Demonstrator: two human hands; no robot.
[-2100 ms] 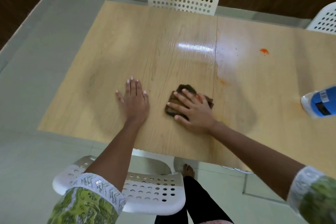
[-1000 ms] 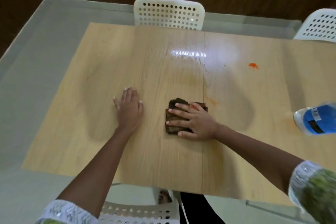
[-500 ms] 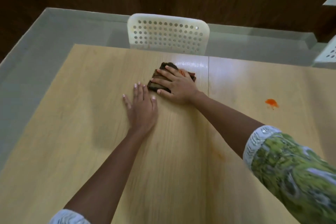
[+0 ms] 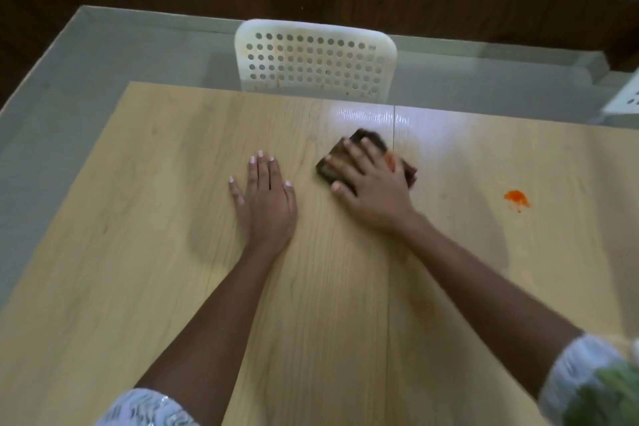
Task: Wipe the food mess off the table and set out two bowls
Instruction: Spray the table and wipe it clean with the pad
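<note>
A dark brown folded cloth (image 4: 366,143) lies on the light wooden table (image 4: 138,252), near the seam between its two halves. My right hand (image 4: 371,188) presses flat on the cloth with straight, spread fingers. My left hand (image 4: 266,199) rests flat on the table to the left of the cloth, palm down. An orange food smear (image 4: 516,199) sits on the right half of the table, apart from the cloth. No bowls are in view.
A white perforated chair (image 4: 314,60) stands at the table's far edge, behind the cloth. Part of another white chair (image 4: 626,98) shows at the right edge. Grey floor surrounds the table, with a dark wooden wall behind.
My right hand has slid the cloth to the right, away from my left hand and onto the seam. Earlier it pushed the cloth from the near middle toward the far edge. The left hand stays planted.
</note>
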